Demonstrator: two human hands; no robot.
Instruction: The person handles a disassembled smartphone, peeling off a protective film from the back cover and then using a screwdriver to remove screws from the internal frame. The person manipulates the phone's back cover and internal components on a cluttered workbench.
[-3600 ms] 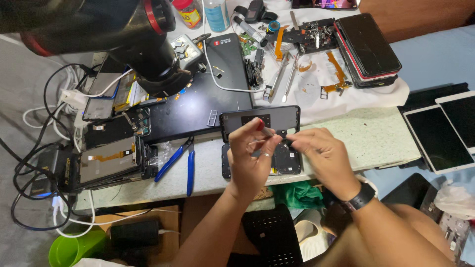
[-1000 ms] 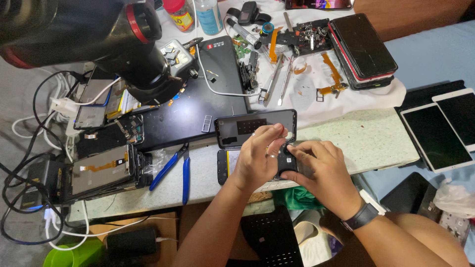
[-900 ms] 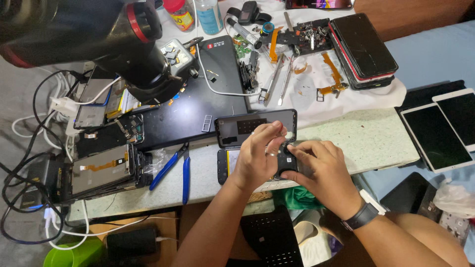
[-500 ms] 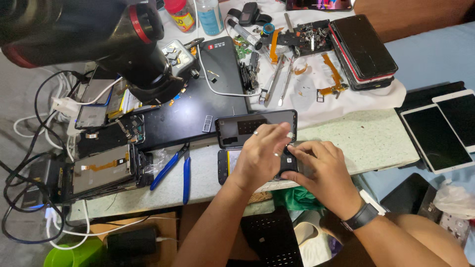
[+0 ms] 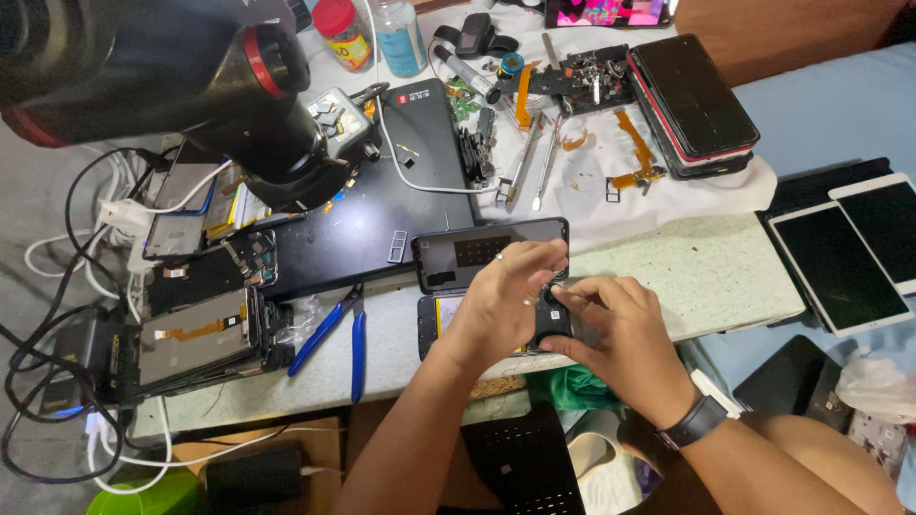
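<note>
An opened dark phone body [image 5: 448, 319] lies at the near edge of the worktable, mostly hidden under both hands. My left hand [image 5: 501, 305] rests on its middle with fingers bent, fingertips pinching toward a small dark part [image 5: 551, 319] near the phone's right end. My right hand [image 5: 620, 329], with a black wristwatch [image 5: 701, 420] on the wrist, holds that same dark part from the right. Just behind the hands lies a phone screen panel [image 5: 468, 256], face up and black.
Blue-handled pliers [image 5: 334, 329] lie left of the hands. A black laptop-like slab [image 5: 382, 191], tweezers [image 5: 534, 162], flex cables, stacked phones [image 5: 692, 95] and opened phones [image 5: 196, 334] crowd the table. A large black microscope head [image 5: 191, 76] hangs at upper left. Tablets [image 5: 840, 267] sit right.
Both hands have come down from holding a tool above the phone to lie on the phone body at the table edge. In the last second they barely move.
</note>
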